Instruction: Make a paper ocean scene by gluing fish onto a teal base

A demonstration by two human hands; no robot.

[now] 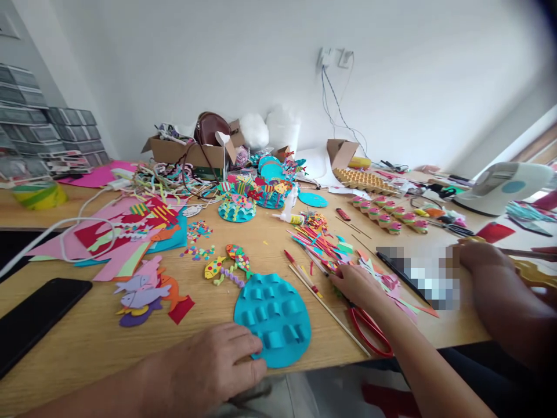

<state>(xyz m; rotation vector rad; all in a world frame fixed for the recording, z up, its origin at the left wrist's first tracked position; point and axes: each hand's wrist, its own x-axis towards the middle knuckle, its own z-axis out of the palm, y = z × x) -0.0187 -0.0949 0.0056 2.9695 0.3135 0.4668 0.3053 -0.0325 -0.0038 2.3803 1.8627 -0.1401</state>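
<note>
A blue egg-shaped foam piece [278, 307] lies at the table's front edge, with rows of small raised loops on it. My left hand [213, 360] grips its lower left edge between thumb and fingers. My right hand [357, 284] is over the coloured paper strips and scraps to the right, fingers curled down; what they hold, if anything, is hidden. Red-handled scissors [369, 331] lie just below that hand. Beside the foam piece are a thin wooden stick [333, 316], a red-tipped brush or pen [300, 271] and two decorated foam fish [238, 255].
Plain foam fish [145, 296], foam sheets [117, 232] and a black phone [41, 316] are on the left. Finished blue pieces [237, 208] and a glue bottle [290, 210] stand farther back. Another person's arm [500, 290] rests at the right, near a black knife-like tool [400, 273].
</note>
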